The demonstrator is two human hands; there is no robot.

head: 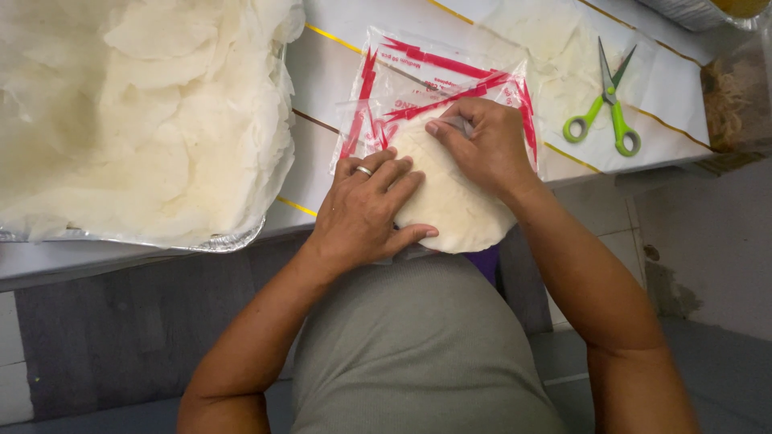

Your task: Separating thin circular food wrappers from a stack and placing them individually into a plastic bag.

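Both hands rest on the stack of round wafers [450,201] at the near worktop [322,72] edge; my left hand [366,210] lies flat, fingers spread, on its near-left side; my right hand [486,145] pinches the clear bag [438,76] mouth at its far rim; the bag extends away from me; scissors [607,104] lie to the right, well apart; a foil tray [233,237] of wafers sits left.

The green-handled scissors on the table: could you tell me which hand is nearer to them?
Right. The right hand rests on the stack of round wrappers, just left of the scissors; the left hand lies farther left.
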